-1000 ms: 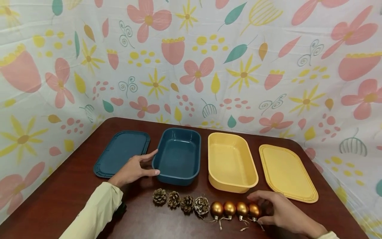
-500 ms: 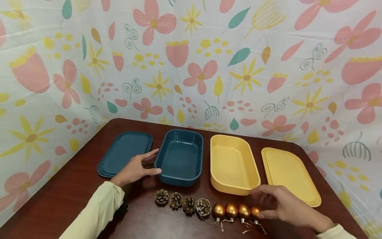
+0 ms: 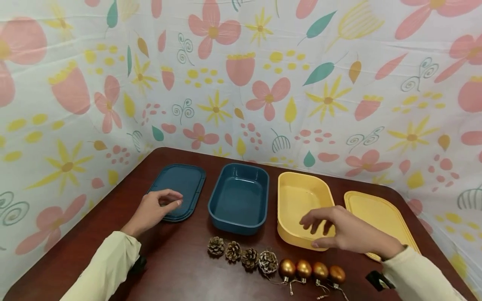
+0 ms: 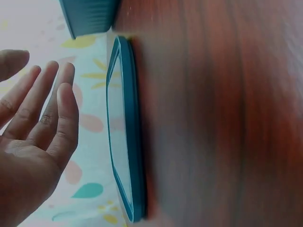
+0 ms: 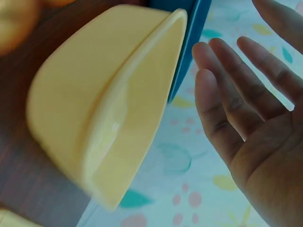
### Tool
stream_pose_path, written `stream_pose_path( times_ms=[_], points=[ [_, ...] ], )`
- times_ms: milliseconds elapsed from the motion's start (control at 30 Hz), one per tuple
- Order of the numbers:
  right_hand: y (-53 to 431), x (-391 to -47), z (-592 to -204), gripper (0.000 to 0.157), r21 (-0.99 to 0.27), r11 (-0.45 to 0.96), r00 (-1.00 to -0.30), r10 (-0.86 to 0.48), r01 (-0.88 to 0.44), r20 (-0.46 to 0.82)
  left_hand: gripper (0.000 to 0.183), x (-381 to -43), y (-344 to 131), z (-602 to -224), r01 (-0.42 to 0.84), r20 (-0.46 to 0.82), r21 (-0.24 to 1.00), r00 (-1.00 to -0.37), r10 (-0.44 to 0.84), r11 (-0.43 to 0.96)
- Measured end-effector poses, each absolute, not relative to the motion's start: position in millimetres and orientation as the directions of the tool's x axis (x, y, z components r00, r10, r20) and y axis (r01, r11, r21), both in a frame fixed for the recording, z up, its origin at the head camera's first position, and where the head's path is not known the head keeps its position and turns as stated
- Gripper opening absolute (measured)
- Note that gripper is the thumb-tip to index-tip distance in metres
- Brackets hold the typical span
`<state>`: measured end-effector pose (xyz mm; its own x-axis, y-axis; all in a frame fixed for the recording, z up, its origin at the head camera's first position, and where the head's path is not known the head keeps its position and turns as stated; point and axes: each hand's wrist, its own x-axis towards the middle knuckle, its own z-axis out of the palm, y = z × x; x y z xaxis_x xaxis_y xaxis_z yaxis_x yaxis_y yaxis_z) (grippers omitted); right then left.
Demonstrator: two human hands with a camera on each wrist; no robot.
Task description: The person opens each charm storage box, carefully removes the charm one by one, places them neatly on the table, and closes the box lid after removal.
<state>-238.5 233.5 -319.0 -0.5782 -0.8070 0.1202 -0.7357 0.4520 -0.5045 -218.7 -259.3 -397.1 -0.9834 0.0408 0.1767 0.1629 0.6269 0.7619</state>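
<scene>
My left hand (image 3: 153, 210) hovers over the near part of the flat blue lid (image 3: 183, 184), fingers loosely bent and holding nothing. In the left wrist view its palm shows bare beside the lid's edge. A deep blue container (image 3: 238, 200) stands to the right of that hand. My right hand (image 3: 340, 230) is above the near right corner of the yellow container (image 3: 290, 240), its fingers spread and nothing in them; the right wrist view shows them apart from the container's rim. Both containers hold nothing that I can see.
Several pine cones (image 3: 250, 259) form a row in front of the blue container. Several copper-coloured ball ornaments (image 3: 320, 271) with strings continue that row to the right. A yellow lid (image 3: 380, 213) lies at the far right. A floral cloth (image 3: 241, 104) hangs behind the brown table (image 3: 180, 267).
My left hand has let go of the blue container's side and moved left over the blue lid. My right hand has lifted from beside the ornaments to above the yellow container. The head view has shifted.
</scene>
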Motion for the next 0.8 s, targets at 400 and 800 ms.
stream_pose_path(
  times_ms=[400, 800],
  points=[
    [147.1, -255.6, -316.8, 0.021, -0.667, 0.315, -0.541, -0.826, -0.675, 0.158, 0.019, -219.0, -277.5, -392.4, 0.144, 0.301, 0.677, -0.949, -0.093, 0.721],
    [42.6, -270.3, -312.6, 0.023, -0.662, 0.33, -0.578, -0.793, -0.673, 0.193, 0.025, -235.0, -299.9, -383.3, 0.004, 0.207, 0.579, -0.968, -0.142, 0.815]
  ],
)
